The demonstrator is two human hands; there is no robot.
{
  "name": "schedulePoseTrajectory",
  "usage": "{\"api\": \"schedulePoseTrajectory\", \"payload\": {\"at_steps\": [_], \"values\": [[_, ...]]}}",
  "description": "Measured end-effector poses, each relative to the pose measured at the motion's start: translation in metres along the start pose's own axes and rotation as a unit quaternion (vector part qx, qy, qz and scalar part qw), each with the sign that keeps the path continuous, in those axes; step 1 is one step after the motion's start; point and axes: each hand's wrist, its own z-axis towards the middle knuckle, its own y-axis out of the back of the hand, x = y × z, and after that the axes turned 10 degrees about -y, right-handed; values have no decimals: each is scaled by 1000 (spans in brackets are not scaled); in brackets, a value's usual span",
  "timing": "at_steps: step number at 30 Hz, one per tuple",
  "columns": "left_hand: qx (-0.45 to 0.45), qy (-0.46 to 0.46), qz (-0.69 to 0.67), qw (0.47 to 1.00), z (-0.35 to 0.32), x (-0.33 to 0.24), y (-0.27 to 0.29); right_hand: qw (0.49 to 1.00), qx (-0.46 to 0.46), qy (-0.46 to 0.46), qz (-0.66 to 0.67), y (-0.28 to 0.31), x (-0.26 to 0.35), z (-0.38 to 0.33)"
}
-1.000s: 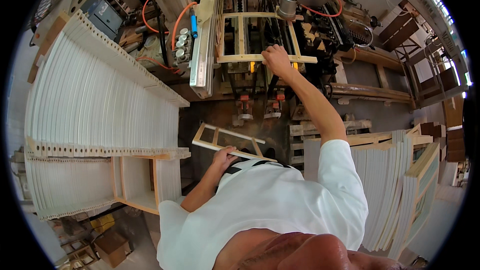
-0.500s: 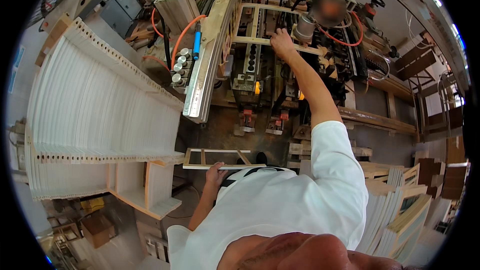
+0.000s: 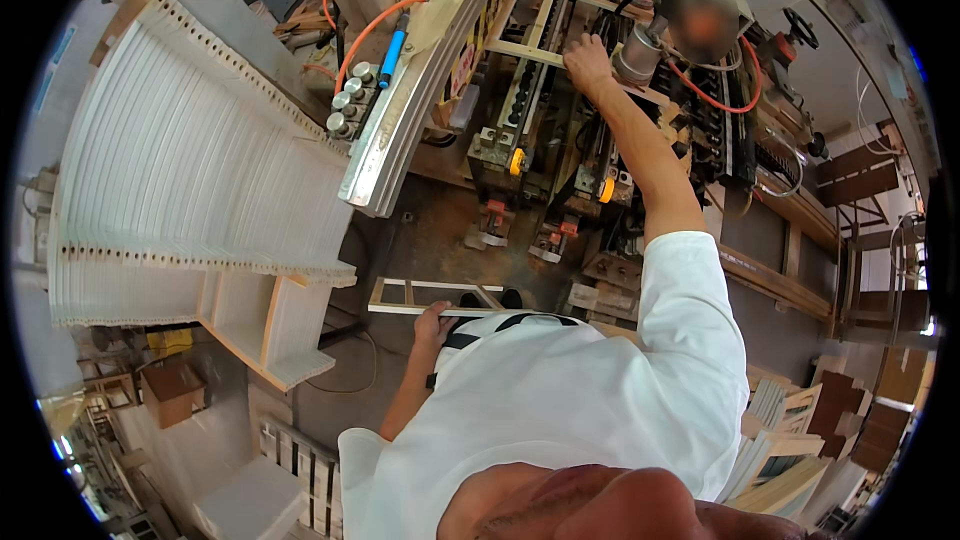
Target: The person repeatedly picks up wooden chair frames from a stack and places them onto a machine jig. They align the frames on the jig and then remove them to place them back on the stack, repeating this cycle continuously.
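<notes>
My left hand [image 3: 432, 322] is closed on the near rail of a small wooden frame [image 3: 388, 308] with white edges and crosspieces, held low in front of my body. My right arm reaches far forward over a machine [image 3: 500, 150]. There my right hand [image 3: 588, 62] is closed on the near rail of a second wooden frame [image 3: 535, 53], which lies across the machine's rails. The fingertips are partly hidden. Just right of that hand stands a silver cylinder [image 3: 636, 55] of the machine.
A large stack of white-edged frames [image 3: 190, 140] fills the left side. A long metal beam [image 3: 400, 145] carries a blue marker [image 3: 396, 52] and several round metal knobs [image 3: 350, 100]. Orange hoses [image 3: 715, 110] loop around the machine. More frames [image 3: 775, 430] stand at the lower right.
The view has turned slightly, so the machine sits further right and the stack lower left. My right hand stays at the frame on the machine; my left still holds the other frame.
</notes>
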Motion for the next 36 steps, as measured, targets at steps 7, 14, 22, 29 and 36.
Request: {"api": "schedulePoseTrajectory", "payload": {"at_steps": [7,14,22,29,36], "values": [[-25,-43,-11,999,-16,1,-12,1000,-7,-18,2,2,-1,3],[-40,-97,9,994,-51,-11,-30,1000,-3,-5,-4,15,1,1],[-25,-159,5,987,-98,-27,-32,999,30,-5,-16,21,0,3],[2,-218,13,976,-151,-33,-4,999,49,-8,3,22,3,8],[53,-373,90,922,-228,-73,64,999,46,-12,-19,13,0,14]]}}
